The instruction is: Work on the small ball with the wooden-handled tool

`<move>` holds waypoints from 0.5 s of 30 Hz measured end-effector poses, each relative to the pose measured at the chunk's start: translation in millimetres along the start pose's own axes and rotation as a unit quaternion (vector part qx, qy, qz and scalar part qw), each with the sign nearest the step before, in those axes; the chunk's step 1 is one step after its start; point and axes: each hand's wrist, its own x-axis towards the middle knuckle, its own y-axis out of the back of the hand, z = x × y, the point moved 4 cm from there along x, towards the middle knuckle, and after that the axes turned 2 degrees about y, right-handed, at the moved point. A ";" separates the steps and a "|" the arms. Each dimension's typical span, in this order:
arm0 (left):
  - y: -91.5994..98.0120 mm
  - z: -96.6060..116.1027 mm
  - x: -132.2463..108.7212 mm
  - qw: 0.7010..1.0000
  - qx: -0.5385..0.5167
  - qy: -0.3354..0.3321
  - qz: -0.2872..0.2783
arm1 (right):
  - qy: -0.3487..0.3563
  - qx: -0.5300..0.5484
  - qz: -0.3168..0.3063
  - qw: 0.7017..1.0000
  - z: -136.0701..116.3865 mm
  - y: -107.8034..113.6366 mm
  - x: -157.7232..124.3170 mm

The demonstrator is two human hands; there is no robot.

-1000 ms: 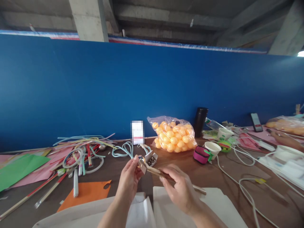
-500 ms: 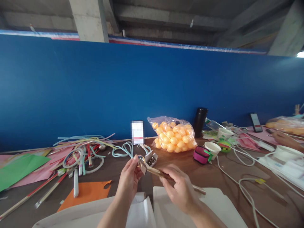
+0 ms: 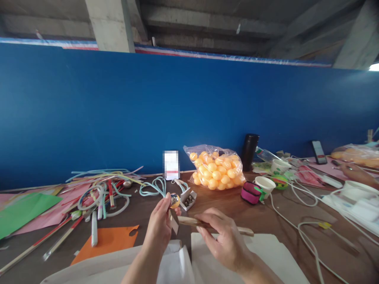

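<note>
Between the thumb and fingers of my left hand is a small orange ball with shiny silver metal on its surface. My right hand grips the wooden handle of a hammer. Its flat, rectangular head is just below the ball, close to my left fingers; whether it touches them I cannot tell. Right behind my hands stands a small open white box of shiny metal pieces, too small to name surely.
A clear bag of orange balls leans at the back, beside a black bottle. Tangled coloured tubes and orange paper lie left. Right are a paper cup, white cables and another person's hand.
The hammer has swung down and slightly left, its head now below the ball. The ball's silver top shows more clearly, and the small box is less covered.
</note>
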 end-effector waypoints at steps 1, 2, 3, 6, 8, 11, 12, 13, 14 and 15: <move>2.2 -1.5 1.7 1.000 -0.006 0.003 0.001 | -0.010 0.002 0.011 1.000 1.8 0.9 0.3; 4.4 -3.0 3.4 1.000 -0.007 0.007 0.001 | -0.021 0.001 0.021 1.000 3.7 1.8 0.5; 5.7 -4.1 4.7 1.000 -0.004 0.008 -0.006 | -0.033 -0.001 0.029 0.999 5.4 2.6 0.6; 7.4 -5.4 6.6 1.000 0.007 0.004 -0.026 | -0.049 -0.008 0.044 0.998 7.9 3.8 0.6; 7.8 -5.5 6.3 1.000 0.003 0.005 -0.022 | -0.042 0.000 0.041 0.998 7.0 3.0 0.5; 7.7 -5.5 5.1 1.000 -0.005 0.012 -0.013 | -0.036 0.009 0.032 0.999 5.0 1.4 0.4; 7.3 -5.5 4.9 1.000 -0.004 0.013 -0.017 | -0.037 0.007 0.030 0.999 4.8 1.1 0.4; 6.9 -5.3 4.8 1.000 -0.002 0.012 -0.023 | -0.039 0.002 0.030 0.999 4.9 1.2 0.4; 6.5 -5.2 4.9 1.000 0.000 0.009 -0.030 | -0.041 -0.001 0.030 0.999 5.0 1.4 0.4; 6.5 -5.1 5.2 0.999 0.003 0.006 -0.033 | -0.043 -0.001 0.031 0.999 5.3 1.7 0.3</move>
